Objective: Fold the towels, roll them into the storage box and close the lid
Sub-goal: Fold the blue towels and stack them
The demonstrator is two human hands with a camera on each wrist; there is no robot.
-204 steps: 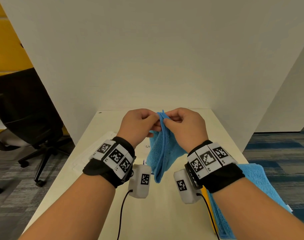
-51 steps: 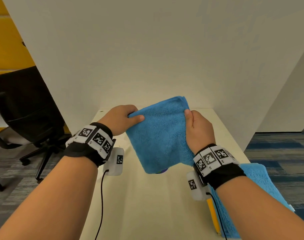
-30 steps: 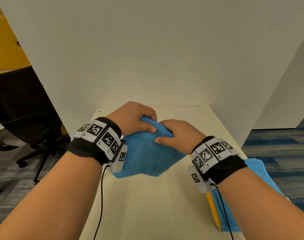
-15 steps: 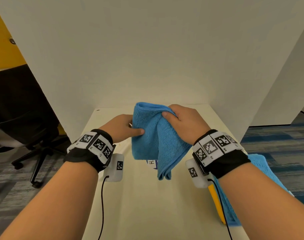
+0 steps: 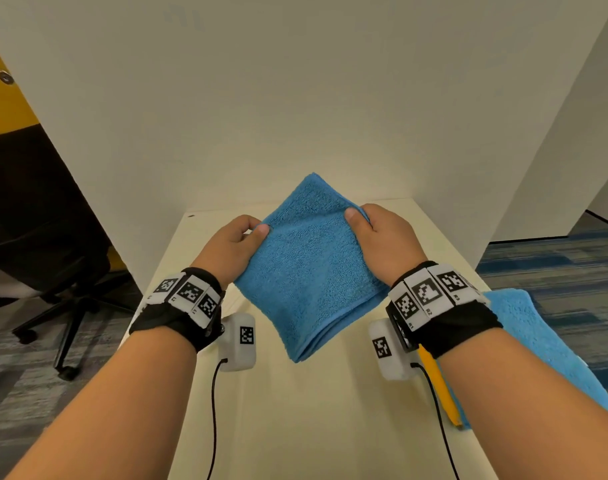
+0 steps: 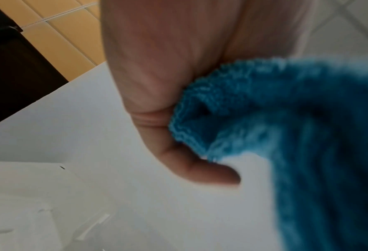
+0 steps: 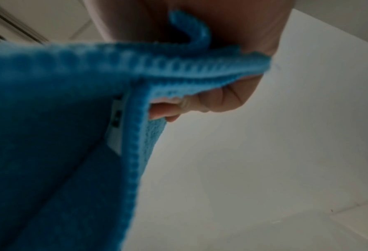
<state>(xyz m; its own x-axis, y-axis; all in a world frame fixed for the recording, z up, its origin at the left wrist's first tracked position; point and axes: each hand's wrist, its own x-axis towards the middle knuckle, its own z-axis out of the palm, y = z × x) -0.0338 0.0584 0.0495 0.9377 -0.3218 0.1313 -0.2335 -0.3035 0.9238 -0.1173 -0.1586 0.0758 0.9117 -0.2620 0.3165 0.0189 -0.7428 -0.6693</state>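
Head view showed both hands, left [image 5: 234,245] and right [image 5: 382,239], pinching a plush, folded blue towel [image 5: 309,271] held diamond-wise above the smooth cream worktop [image 5: 316,420]; another towel [image 5: 538,344] lay at four o'clock.

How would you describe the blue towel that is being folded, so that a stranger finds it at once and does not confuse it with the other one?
Start at the pale table. Above its middle, the folded blue towel hangs between the left hand and right hand, each pinching one side. The other blue towel lies flat at the table's right edge, untouched.
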